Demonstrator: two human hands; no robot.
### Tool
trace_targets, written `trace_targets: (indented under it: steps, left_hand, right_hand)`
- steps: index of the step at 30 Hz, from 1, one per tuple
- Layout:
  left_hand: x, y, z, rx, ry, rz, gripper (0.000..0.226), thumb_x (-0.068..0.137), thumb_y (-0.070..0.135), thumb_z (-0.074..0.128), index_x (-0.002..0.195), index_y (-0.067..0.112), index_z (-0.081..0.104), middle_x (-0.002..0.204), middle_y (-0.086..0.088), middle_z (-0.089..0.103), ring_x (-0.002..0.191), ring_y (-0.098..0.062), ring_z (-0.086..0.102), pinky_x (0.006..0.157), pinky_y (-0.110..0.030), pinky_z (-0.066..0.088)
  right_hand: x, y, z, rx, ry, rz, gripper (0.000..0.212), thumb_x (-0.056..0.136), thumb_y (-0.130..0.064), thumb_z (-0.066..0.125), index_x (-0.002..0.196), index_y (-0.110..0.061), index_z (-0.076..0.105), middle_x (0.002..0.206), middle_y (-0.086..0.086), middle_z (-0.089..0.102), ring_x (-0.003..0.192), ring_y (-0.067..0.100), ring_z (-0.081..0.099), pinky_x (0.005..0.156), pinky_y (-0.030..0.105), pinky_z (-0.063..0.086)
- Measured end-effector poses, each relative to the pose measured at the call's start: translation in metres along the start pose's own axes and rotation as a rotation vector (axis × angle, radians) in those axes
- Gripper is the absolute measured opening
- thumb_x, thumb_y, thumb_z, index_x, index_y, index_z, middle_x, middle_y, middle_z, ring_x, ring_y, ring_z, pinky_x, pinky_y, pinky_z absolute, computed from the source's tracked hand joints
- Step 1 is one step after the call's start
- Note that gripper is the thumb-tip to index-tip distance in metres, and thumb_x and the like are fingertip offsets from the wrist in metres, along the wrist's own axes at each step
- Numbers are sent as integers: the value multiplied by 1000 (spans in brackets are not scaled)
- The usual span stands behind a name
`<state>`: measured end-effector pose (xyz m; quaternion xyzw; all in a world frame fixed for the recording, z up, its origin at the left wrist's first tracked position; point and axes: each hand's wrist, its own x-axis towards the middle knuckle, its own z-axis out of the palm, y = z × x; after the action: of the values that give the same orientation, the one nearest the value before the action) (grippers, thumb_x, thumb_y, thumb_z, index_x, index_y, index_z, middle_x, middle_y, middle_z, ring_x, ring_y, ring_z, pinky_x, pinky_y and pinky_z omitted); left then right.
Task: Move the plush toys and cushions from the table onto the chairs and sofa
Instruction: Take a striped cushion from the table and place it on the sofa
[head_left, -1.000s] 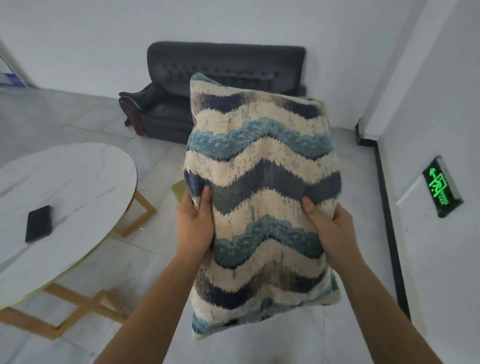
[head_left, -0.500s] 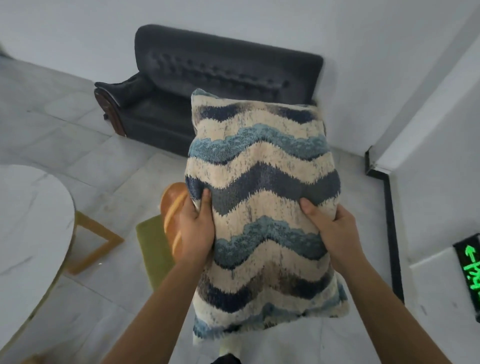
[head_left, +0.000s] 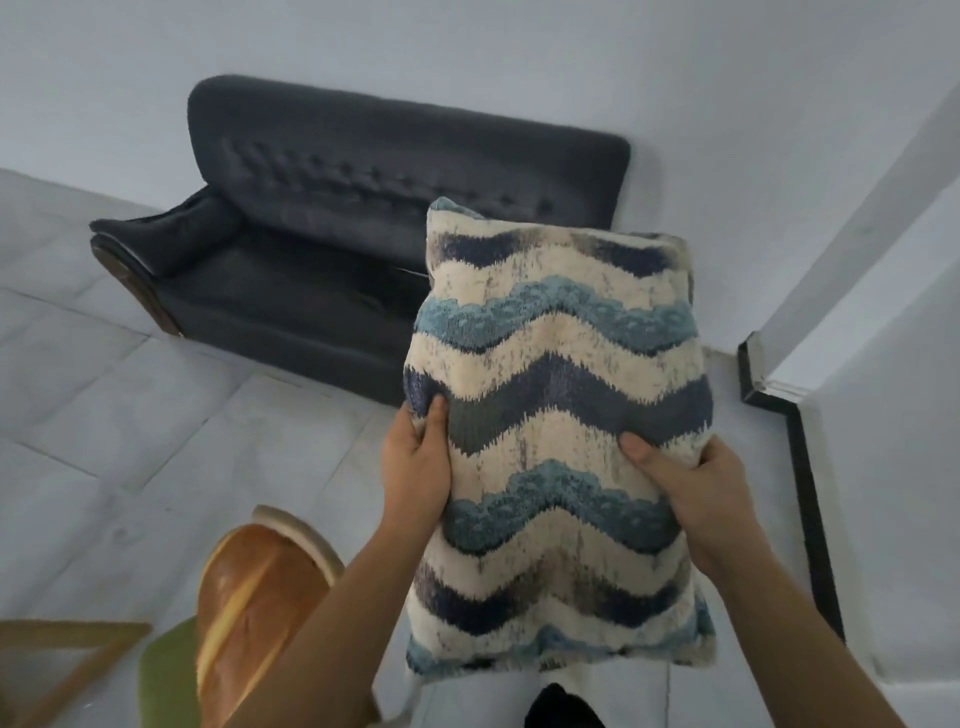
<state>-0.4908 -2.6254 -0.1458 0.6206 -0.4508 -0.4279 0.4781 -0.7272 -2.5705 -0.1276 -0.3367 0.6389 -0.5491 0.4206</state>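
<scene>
I hold a cream cushion (head_left: 556, 415) with blue and navy zigzag stripes upright in front of me. My left hand (head_left: 415, 467) grips its left edge, thumb on the front. My right hand (head_left: 696, 488) grips its right edge the same way. Beyond the cushion stands a dark tufted sofa (head_left: 332, 234) against the wall, its seat bare; the cushion hides its right end. At the lower left a bread-shaped plush toy (head_left: 249, 613) rests on a green-seated chair (head_left: 166, 680).
Grey tiled floor (head_left: 156, 426) lies between me and the sofa. A wooden table leg (head_left: 67, 670) shows at the bottom left. A white wall with a black skirting (head_left: 810, 499) juts out on the right.
The view has swung right and moved closer to the sofa. The white table has left the frame, and the chair with the bread plush now shows more fully. Both hands keep the same grip.
</scene>
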Motion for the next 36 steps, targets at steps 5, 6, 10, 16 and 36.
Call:
trace_targets:
  steps: [5,6,10,16,36]
  left_hand:
    - [101,19,15,47,163,-103,26,106,36,50,85,22,57,56,11,65,56,-8,64,53,-25,49]
    - [119,19,10,62,211,-137,27,105,38,50,85,21,58,64,8,69,63,-13,68,56,-29,53]
    - [189,10,-19,52,387,-230,41,99,49,50,99,10,61,95,-18,71,87,-37,68,80,-61,57]
    - [328,-29,-42,-65,481,-408,20,107,21,43,114,8,56,114,-17,65,93,-27,57,81,-41,46]
    - [850,76,26,1171,-346,929,23,104,34,50,84,22,53,90,2,65,108,-27,66,116,-57,19]
  right_hand:
    - [147,-17,58,-69,-169,4,47,66,-29,92,109,-29,73,100,-13,79,96,13,75,86,36,59]
    - [169,-22,76,-76,-207,-9,47,68,-25,93,111,-29,73,99,-16,79,96,9,74,84,32,60]
    - [236,-37,160,-102,-420,-87,51,75,-8,88,120,-21,69,106,-15,76,97,-1,72,73,10,55]
    - [338,-43,281,-210,-583,-178,52,78,-1,84,123,-16,64,106,-18,71,93,-15,66,74,4,50]
    - [669,-74,520,-985,-482,-370,38,84,-41,77,116,-29,59,104,-14,52,101,11,55,90,33,50]
